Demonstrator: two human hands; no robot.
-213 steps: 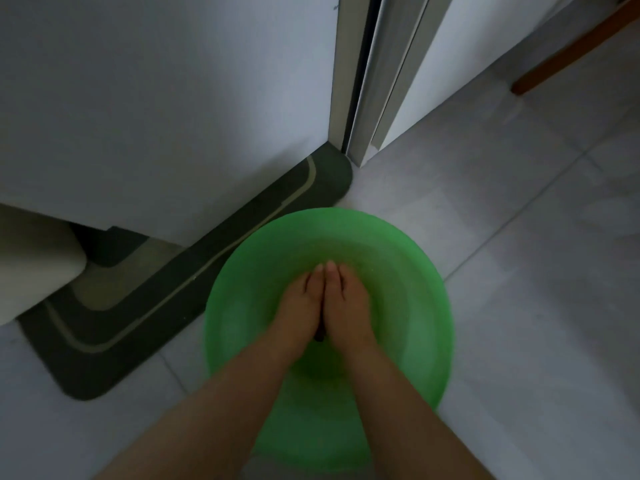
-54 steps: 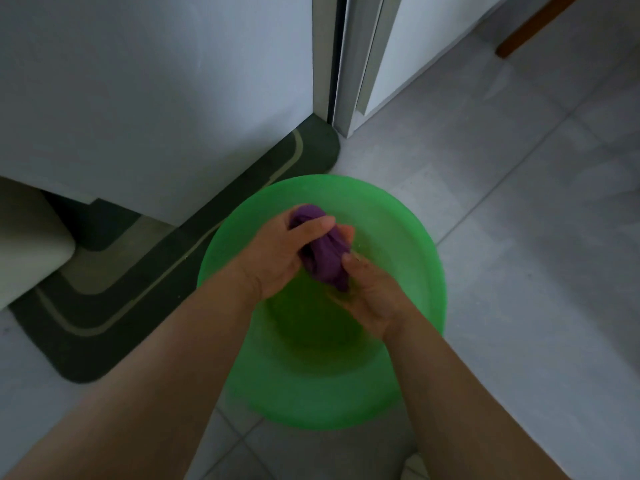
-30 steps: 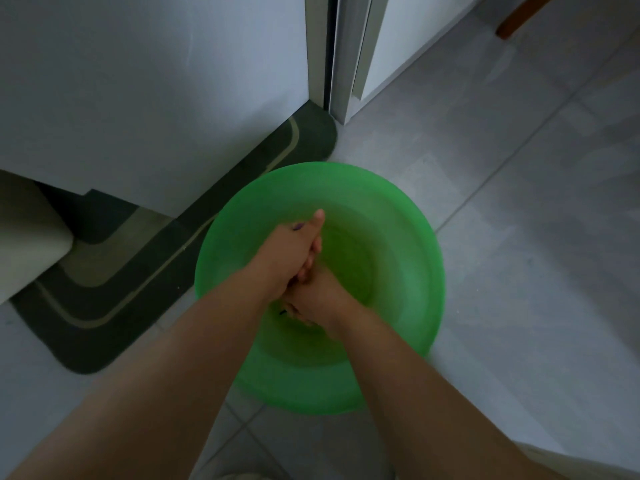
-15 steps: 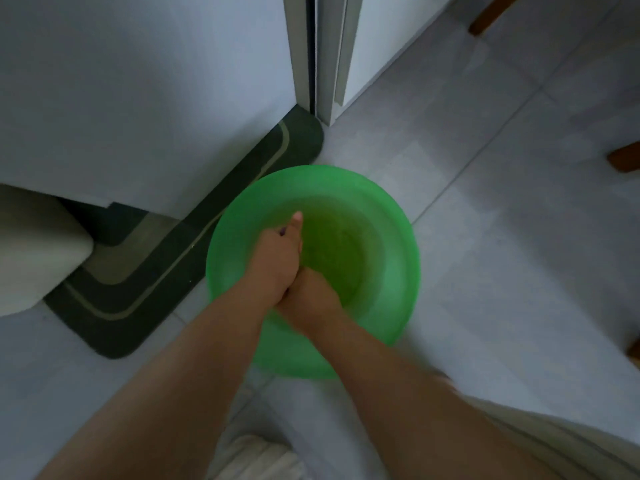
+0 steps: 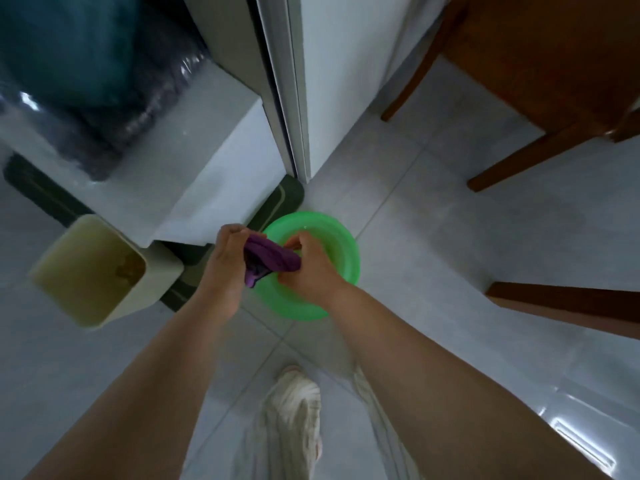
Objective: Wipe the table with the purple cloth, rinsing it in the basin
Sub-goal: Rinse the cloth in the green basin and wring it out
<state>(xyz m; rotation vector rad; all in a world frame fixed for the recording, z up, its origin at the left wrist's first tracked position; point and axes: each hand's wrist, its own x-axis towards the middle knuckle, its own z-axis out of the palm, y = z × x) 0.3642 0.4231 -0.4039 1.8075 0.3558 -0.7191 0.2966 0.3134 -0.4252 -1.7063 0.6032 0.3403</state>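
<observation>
Both hands hold the purple cloth above the green basin.

The left hand (image 5: 228, 258) and right hand (image 5: 308, 268) each clench an end of the bunched purple cloth (image 5: 270, 261), which hangs over the green basin (image 5: 343, 251) on the floor; a beige bin (image 5: 93, 271) stands left of the basin.

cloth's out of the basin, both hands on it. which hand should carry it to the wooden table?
Right, probably. The right hand grips the purple cloth on the side toward the wooden table, at upper right. The left hand holds the end nearer the beige bin, away from it.
</observation>
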